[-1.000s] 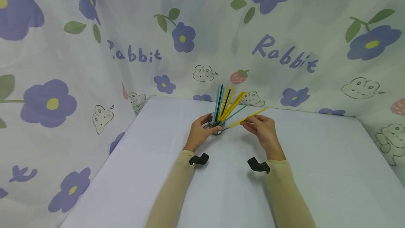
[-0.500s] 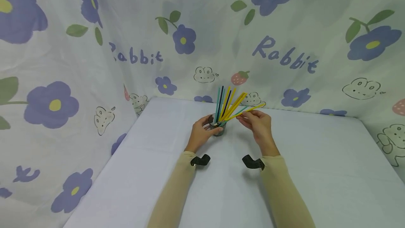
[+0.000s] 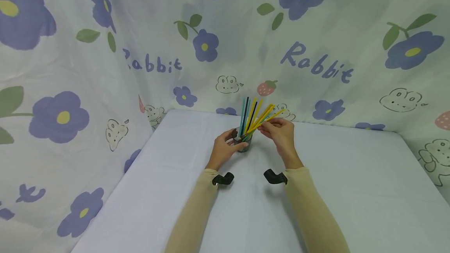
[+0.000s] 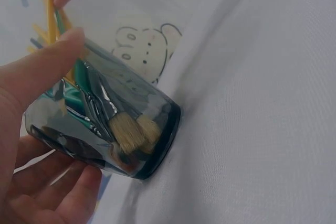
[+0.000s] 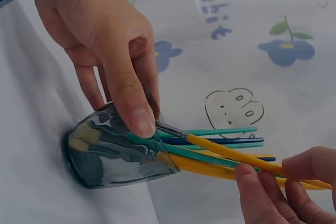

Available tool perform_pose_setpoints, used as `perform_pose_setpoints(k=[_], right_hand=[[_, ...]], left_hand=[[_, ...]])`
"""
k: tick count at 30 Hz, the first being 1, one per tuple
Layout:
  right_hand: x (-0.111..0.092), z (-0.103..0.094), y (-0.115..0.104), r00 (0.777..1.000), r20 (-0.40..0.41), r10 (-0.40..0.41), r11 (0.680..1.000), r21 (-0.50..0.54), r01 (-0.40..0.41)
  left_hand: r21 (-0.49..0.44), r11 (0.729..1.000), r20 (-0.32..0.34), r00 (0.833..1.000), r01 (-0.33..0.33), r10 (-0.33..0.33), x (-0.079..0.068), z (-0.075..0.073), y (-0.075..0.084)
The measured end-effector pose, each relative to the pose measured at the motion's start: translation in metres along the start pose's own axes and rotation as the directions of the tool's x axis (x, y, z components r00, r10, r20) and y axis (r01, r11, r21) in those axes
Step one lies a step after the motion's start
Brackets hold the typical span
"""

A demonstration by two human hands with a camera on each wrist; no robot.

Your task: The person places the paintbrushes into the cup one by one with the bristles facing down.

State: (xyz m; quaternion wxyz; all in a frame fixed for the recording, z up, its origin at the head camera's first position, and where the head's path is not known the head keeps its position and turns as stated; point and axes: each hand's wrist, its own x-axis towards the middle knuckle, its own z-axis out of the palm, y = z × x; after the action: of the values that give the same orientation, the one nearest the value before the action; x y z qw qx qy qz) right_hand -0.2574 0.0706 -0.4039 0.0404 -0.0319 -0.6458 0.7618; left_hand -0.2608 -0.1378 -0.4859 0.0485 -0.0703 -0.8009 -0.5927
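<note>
A clear grey glass (image 4: 157, 103) stands on the table, gripped round its side by my left hand (image 3: 223, 149), thumb near the rim. Inside it are several paintbrushes (image 3: 251, 114) with yellow, teal and dark blue handles, bristles (image 4: 127, 132) down. My right hand (image 3: 281, 139) pinches a yellow paintbrush (image 5: 226, 153) by its handle, to the right of the glass. That brush slants down to the left, with its metal ferrule (image 5: 170, 129) at the glass's mouth. The left thumb hides its bristle tip in the right wrist view, so its depth in the glass cannot be told.
A white cloth covers the table (image 3: 351, 175). Behind and to the left hangs a white curtain (image 3: 239, 30) printed with purple flowers and rabbits, close to the table's far edge. Black wrist mounts (image 3: 275, 177) sit on both sleeves.
My right hand has moved left toward the glass, bringing the yellow paintbrush's lower end from beside the glass up to its mouth. The left hand keeps its grip on the glass.
</note>
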Motion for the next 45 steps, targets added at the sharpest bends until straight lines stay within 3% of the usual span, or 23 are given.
perform_pose_setpoints(k=[8, 30, 41, 45], right_hand=[[0.0, 0.009, 0.008, 1.0, 0.019, -0.014, 0.996, -0.083, 0.015], [-0.007, 0.01, 0.025, 0.998, 0.048, 0.036, 0.99, -0.14, -0.029], [-0.018, -0.005, 0.03, 0.991, 0.075, 0.111, 0.977, -0.19, -0.095], [-0.017, -0.013, 0.03, 0.994, 0.074, 0.085, 0.977, -0.204, -0.068]], left_hand=[[0.006, 1.0, -0.01, 1.0, 0.008, -0.008, 0.0, 0.0, 0.0], [0.026, 1.0, -0.016, 1.0, 0.015, -0.014, 0.0, 0.001, -0.002], [0.048, 0.999, -0.014, 1.0, 0.014, -0.013, -0.003, 0.001, -0.001], [0.049, 0.999, -0.011, 1.0, 0.009, -0.009, -0.002, 0.001, -0.001]])
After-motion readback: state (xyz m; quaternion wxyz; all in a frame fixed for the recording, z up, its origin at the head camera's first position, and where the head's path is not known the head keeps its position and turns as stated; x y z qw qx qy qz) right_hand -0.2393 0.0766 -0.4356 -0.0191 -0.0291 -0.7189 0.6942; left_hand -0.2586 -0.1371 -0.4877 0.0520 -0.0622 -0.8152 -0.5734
